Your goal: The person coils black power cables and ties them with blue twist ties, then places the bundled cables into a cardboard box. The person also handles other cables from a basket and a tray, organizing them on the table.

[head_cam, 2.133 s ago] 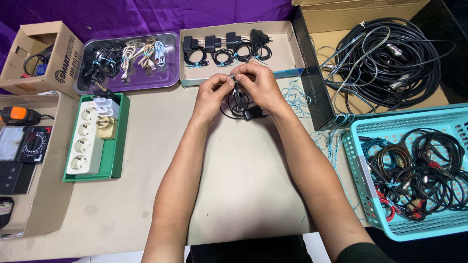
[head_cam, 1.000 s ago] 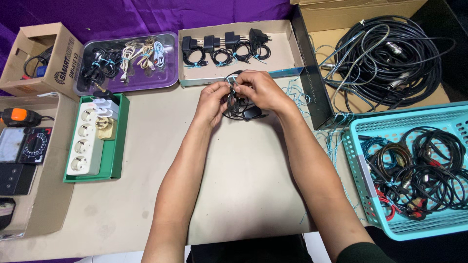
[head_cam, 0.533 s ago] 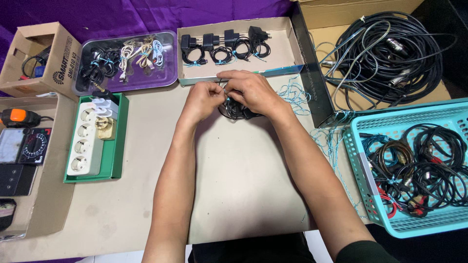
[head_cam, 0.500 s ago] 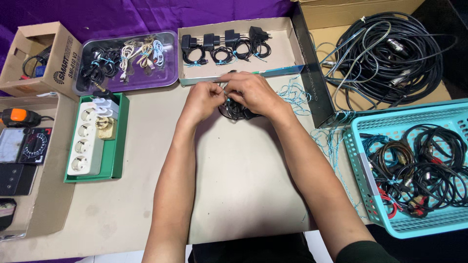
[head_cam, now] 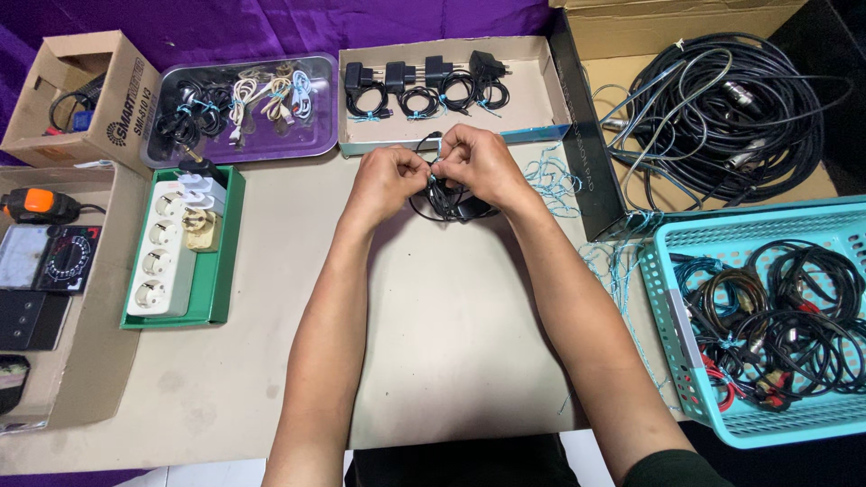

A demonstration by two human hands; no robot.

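My left hand (head_cam: 386,177) and my right hand (head_cam: 478,160) meet over the table, fingertips pinched together on a coiled black charger cable (head_cam: 444,200) with its black plug block (head_cam: 471,210) lying under my right hand. A thin blue tie (head_cam: 433,180) shows between my fingers at the coil. Both hands grip the bundle just in front of the shallow cardboard tray (head_cam: 532,99) that holds several black chargers (head_cam: 424,83), each tied in a coil.
A purple tray (head_cam: 327,108) of coiled cables sits at the back left beside a small cardboard box (head_cam: 113,126). A green tray (head_cam: 221,271) holds a white power strip (head_cam: 161,261). A meter (head_cam: 41,257) lies far left. A teal basket (head_cam: 686,334) and a big box (head_cam: 595,180) of black cables stand right. Loose blue ties (head_cam: 550,180) lie nearby.
Both hands have moved slightly away from me with the coiled cable, toward the charger tray, and keep working the tie at the coil.
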